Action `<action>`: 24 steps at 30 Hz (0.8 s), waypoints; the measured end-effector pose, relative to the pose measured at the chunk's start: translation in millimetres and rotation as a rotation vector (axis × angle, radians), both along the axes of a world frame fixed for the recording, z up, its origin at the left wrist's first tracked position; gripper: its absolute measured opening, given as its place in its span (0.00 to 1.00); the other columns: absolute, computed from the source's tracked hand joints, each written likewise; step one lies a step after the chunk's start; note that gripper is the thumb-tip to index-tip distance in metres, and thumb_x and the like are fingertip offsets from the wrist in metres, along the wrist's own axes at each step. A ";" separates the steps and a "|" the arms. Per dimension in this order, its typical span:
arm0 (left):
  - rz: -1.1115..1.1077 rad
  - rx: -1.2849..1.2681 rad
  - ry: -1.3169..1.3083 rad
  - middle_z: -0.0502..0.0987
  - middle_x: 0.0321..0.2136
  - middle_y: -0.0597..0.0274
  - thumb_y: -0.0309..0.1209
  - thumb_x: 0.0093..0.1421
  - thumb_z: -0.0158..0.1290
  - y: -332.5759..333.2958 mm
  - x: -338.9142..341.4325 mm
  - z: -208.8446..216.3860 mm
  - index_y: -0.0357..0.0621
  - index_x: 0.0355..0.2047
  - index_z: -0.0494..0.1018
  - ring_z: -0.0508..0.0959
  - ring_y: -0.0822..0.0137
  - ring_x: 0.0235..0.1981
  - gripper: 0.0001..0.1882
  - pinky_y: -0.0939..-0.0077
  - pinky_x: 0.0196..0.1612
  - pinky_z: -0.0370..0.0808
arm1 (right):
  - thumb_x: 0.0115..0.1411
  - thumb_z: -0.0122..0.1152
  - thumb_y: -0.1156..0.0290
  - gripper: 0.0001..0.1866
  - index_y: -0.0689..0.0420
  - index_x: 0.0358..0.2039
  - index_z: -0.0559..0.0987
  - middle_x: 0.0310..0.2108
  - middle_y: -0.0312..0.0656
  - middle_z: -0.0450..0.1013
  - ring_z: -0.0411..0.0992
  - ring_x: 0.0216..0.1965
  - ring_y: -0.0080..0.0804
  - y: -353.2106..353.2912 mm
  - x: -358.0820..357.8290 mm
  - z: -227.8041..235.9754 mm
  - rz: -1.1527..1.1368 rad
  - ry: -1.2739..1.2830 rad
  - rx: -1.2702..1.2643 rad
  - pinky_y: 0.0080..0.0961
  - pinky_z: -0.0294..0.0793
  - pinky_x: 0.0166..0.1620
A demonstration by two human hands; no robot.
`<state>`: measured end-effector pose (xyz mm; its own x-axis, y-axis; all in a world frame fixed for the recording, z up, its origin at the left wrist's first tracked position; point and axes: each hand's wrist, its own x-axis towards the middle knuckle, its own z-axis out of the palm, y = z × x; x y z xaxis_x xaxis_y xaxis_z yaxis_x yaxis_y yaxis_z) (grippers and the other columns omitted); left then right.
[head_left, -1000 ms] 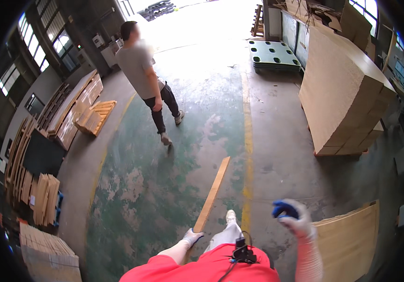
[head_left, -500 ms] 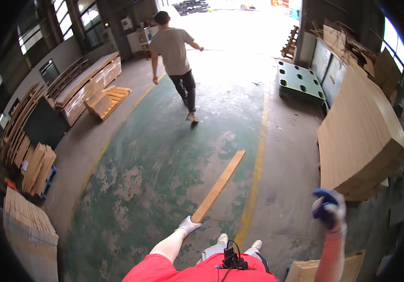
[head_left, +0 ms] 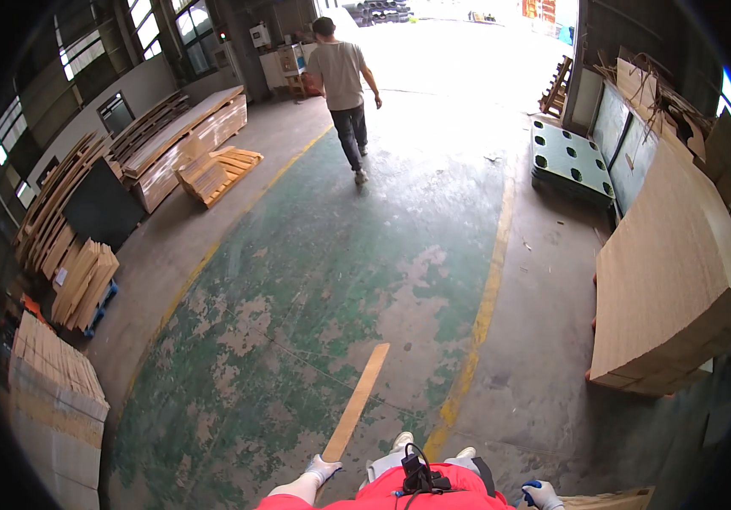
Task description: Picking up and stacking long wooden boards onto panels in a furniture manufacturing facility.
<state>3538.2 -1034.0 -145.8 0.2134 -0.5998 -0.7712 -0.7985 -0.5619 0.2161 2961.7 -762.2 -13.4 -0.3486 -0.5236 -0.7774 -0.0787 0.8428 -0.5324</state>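
- My left hand (head_left: 323,468), gloved, grips the near end of the plank (head_left: 357,401); its far end points ahead over the green floor (head_left: 314,280).
- Right hand (head_left: 540,495) hangs free; I cannot tell if it is closed.
- I judge the step as carrying; the next move needs a steady grip.

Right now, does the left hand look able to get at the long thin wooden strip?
Probably yes: the gloved left hand already sits at the near end of the long thin wooden strip, apparently gripping it, with nothing between.
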 end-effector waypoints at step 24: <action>0.118 -0.212 -0.033 0.79 0.44 0.45 0.49 0.39 0.69 -25.5 -15.2 -32.7 0.37 0.46 0.72 0.79 0.52 0.47 0.38 0.64 0.51 0.74 | 0.53 0.62 0.65 0.10 0.58 0.29 0.83 0.21 0.39 0.77 0.74 0.23 0.27 -40.1 0.5 -4.4 0.055 0.277 -0.017 0.27 0.73 0.29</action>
